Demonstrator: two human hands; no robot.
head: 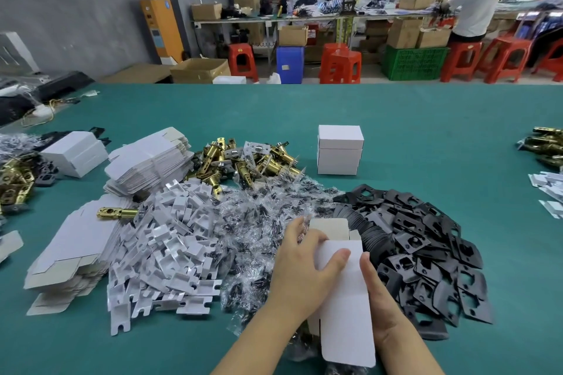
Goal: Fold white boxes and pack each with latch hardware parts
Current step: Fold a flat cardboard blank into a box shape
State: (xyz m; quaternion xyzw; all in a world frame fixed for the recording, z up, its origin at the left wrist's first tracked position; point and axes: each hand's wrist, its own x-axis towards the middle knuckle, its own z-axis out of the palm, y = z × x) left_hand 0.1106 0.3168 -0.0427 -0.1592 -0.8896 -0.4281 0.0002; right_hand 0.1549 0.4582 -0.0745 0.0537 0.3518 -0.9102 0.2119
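— Head view, boxes first: what holds anything?

— Beyond both hands two closed white boxes (340,149) stand stacked on the green table (426,119); their contents are hidden. Between the hands is a part-folded white box (342,292) with its far flap (329,228) standing open (grey inside); I cannot tell whether anything is in it.

— And the hands?

— The left hand (300,271) grips the box's left side, thumb curled over the top face, fingers reaching toward the open end; the right hand (384,298) lies along the right edge with its thumb pressed against that side; the rest of its fingers are hidden under the box, so its grip cannot be read.

— What lies around them?

— Left of the left hand, a heap of white plastic inserts (170,253); further left, flat box blanks (76,250) with one brass latch (117,212) lying on them, and a second blank stack (149,161) beyond; under and ahead of the left hand, small clear bags of screws (259,222); right of the right hand, black strike plates (426,253); ahead to the left, a pile of brass latches (243,161).

— The room?

— A workshop; past the table's far edge are red stools (341,65), a green crate (414,62), cardboard cartons, and a person in a white top (475,9) at a cluttered bench.
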